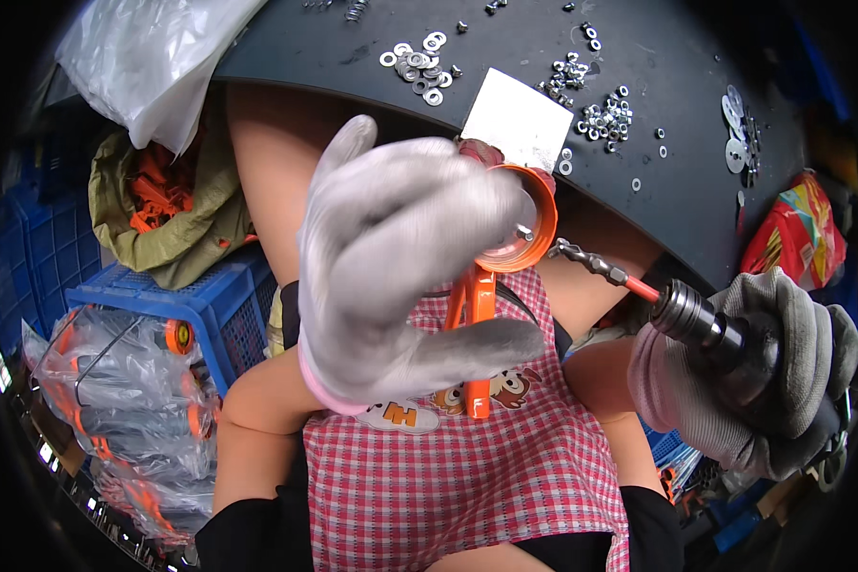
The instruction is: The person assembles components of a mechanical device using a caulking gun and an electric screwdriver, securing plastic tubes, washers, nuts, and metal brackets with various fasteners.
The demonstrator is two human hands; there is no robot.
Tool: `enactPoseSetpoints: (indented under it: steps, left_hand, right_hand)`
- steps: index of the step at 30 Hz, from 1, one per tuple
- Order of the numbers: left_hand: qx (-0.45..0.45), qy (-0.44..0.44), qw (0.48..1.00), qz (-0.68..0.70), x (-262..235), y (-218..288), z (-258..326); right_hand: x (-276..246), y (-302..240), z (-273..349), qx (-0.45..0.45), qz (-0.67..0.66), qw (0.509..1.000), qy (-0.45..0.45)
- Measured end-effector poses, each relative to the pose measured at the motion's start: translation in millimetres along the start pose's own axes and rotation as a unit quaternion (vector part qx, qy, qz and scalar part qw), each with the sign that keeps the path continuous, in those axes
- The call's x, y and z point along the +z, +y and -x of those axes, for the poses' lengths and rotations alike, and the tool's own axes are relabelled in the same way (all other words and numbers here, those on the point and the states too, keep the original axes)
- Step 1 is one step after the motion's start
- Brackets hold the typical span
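Note:
My left hand point(400, 257), in a grey-white glove and blurred by motion, hovers over an orange part with a round cup point(541, 214) and a long orange handle point(480, 324). Its thumb and little finger stretch apart. The other fingertips reach the cup's rim; whether they touch it I cannot tell. A small metal bolt end point(523, 232) shows inside the cup. Gripped in my gloved right hand point(782, 381) is a black power driver point(701, 324). Its spiral metal bit point(591, 261), with a red collar, points toward the cup from the right.
On the dark table point(324, 57) lie washers point(419, 69), nuts point(608, 116), larger discs point(734, 129) and a white square sheet point(520, 119) at the near edge. At left are a sack of orange parts point(157, 205), a blue crate point(181, 296) and plastic-wrapped parts point(133, 400). A red packet point(796, 229) stands right.

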State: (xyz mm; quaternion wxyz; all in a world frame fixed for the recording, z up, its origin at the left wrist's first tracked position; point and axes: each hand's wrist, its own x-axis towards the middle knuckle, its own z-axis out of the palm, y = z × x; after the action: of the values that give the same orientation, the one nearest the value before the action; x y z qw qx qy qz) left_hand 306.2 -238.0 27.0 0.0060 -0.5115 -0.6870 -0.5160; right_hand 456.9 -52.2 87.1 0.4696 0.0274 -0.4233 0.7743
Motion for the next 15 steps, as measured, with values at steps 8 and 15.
enactPoseSetpoints:
  steps: [8, 15]
  left_hand:
    - [-0.037, -0.052, 0.994, 0.087, 7, 7, -20]
    - [-0.058, -0.034, 0.987, 0.146, 10, 4, -14]
  right_hand:
    - [7, -16, 11, -0.064, -0.027, 0.996, 0.057]
    - [11, -19, 13, -0.033, -0.033, 0.999, 0.021]
